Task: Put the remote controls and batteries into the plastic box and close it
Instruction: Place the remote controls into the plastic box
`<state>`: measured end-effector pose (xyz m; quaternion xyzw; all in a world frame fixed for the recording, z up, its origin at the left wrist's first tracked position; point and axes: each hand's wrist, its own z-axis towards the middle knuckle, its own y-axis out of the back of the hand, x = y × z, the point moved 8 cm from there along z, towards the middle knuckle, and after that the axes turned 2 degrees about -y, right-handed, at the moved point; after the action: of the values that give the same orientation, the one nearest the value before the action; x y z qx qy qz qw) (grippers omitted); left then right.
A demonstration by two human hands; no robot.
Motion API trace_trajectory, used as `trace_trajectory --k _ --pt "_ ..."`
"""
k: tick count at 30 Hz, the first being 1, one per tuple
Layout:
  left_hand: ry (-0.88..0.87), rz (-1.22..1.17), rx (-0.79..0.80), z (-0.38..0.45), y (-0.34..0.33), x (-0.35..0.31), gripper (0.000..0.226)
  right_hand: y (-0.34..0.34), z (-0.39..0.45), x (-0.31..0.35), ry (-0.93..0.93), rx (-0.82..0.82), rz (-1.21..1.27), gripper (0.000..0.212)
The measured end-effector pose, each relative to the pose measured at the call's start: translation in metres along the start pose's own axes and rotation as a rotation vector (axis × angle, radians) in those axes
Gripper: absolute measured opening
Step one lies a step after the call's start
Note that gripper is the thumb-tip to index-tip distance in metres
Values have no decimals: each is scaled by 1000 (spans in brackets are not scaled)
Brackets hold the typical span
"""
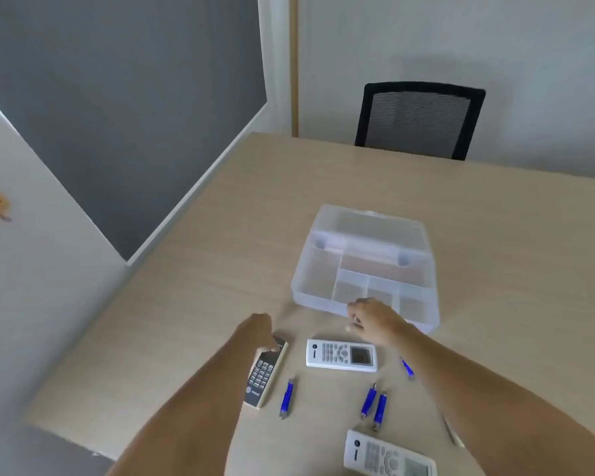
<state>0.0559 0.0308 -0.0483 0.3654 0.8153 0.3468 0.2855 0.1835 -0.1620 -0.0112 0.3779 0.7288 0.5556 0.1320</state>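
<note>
1. White remote (389,455) is lying nearest, untouched.
2. Dark remote (266,372) is being pinched beneath left hand (258,333) fingertips; lift it level.
3. Right hand (371,317), loosely curled, empty, is hovering at open box (315,286) edge.

Both bare forearms reach up from the bottom edge toward the frame's centre. The left hand (260,333) is curled palm-down, fingertips pressed low. The right hand (371,317), slightly higher, hangs with fingers loosely bent.

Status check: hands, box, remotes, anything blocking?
Left hand on dark remote; right hand at open plastic box, grip unclear. Box compartments empty; white remotes, blue batteries on table. Nothing blocking.
</note>
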Motion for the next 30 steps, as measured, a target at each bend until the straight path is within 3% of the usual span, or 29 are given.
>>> trace_trajectory --k 4,6,10,12,14,18,20,23,26,30 --pt "173 -29 27 -8 -59 29 78 -73 -4 6 -13 247 -164 60" --pt "169 -12 -3 -5 -72 34 82 -88 -2 4 -11 240 -229 65" --pt "99 -208 -144 -22 -55 29 54 -83 -8 11 45 166 -253 51" --pt "26 -401 -253 24 -26 -2 41 -83 15 -26 15 220 -103 46" --pt "-45 -633 -418 11 20 -18 43 -58 4 -15 73 205 40 46" --pt "-187 -856 -640 26 92 -66 46 19 3 -31 17 10 499 52" --pt "-234 -882 -600 53 100 -92 38 56 19 -66 -31 -164 582 45" --pt "-234 -854 -479 92 77 -111 24 92 53 -121 -128 -357 393 41" --pt "-171 -664 -447 113 57 -112 17 81 90 -155 -224 -253 215 42" --pt "-179 -531 -359 128 44 -124 36 46 115 -157 -221 -52 352 37"
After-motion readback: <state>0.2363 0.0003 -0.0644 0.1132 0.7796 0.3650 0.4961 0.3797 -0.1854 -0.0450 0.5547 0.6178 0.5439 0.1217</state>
